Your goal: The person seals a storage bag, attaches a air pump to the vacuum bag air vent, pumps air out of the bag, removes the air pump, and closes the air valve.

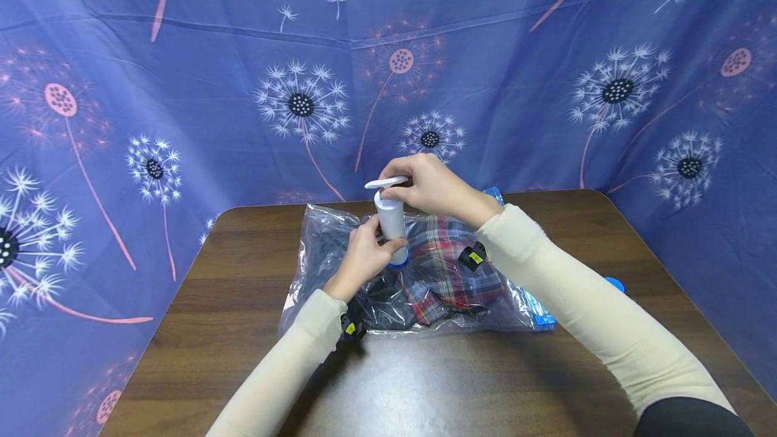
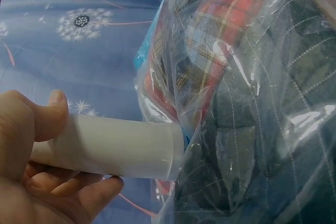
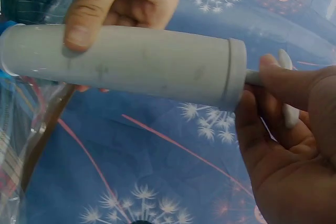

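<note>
A white hand pump (image 1: 391, 220) stands upright, its blue-ringed lower end against a clear plastic bag (image 1: 364, 309) of folded clothes. My left hand (image 1: 366, 253) grips the pump's barrel (image 2: 121, 145) low down, thumb on one side and fingers on the other. At the top, my right hand (image 1: 427, 184) holds the white handle (image 1: 386, 182), which sits close above the barrel. In the right wrist view its fingers pinch around the short rod (image 3: 253, 77) and handle. Plaid cloth (image 1: 449, 261) and dark pinstriped cloth (image 2: 252, 129) show through the bag's wrinkled film.
The bag lies on a brown wooden table (image 1: 206, 329). Blue packaging (image 1: 537, 305) shows by the bag's right end, with a small blue round object (image 1: 615, 284) farther right, partly behind the right sleeve. A blue dandelion-print curtain (image 1: 243, 32) hangs behind the table.
</note>
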`<state>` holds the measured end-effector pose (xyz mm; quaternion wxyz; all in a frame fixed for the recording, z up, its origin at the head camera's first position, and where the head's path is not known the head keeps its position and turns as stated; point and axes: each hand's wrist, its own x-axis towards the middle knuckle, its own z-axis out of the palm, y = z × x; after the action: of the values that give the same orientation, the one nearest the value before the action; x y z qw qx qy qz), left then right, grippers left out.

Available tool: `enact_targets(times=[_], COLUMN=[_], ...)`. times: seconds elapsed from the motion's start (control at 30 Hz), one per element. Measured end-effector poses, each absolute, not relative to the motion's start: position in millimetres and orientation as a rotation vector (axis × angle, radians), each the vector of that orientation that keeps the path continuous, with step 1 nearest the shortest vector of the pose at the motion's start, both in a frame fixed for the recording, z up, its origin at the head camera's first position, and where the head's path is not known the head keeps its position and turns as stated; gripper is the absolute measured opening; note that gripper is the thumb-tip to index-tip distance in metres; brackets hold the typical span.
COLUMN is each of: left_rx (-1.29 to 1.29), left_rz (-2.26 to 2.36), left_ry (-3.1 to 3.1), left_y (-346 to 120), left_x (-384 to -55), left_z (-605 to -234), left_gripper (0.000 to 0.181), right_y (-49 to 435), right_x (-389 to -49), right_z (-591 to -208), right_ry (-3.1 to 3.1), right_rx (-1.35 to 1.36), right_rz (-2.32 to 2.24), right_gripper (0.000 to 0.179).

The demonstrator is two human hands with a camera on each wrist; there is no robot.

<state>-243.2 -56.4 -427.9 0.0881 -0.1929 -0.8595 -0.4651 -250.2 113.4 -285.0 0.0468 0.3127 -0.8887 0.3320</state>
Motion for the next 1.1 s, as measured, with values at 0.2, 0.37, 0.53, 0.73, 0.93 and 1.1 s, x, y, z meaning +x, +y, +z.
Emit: enact_targets(times=[0.2, 0.37, 0.53, 0.73, 0.93, 1.1], left_rx=[-0.585, -0.589, -0.593, -0.578, -0.57, -0.56], left_rz=[-1.368, -1.368, -1.403, -1.42, -1.442, -1.43], left_ry=[-2.545, -2.561, -2.579, -2.583, -2.576, -2.561], left_y=[-56, -56, -55, -54, -54, -54], left_x=[-243, -242, -241, -240, -240, -240], left_z=[-428, -427, -425, -426, -427, -426], left_gripper=[0.043, 0.044, 0.046, 0.045, 0.045, 0.044], right_y=[115, 117, 120, 121, 118, 111], right_x=[-248, -248, -246, -242, -235, -231], right_z=[-290, -287, -274, -247, -210, -189], right_ry=[-2.679, -2.646, -2.621, -2.524, -2.349, -2.217], right_rx=[0.942, 0.971, 0.966, 0.955, 0.96, 0.994], right_rz=[1.079, 1.067, 1.063, 1.042, 1.072, 1.143], right_gripper=[0.018, 0.016, 0.015, 0.015, 0.016, 0.019])
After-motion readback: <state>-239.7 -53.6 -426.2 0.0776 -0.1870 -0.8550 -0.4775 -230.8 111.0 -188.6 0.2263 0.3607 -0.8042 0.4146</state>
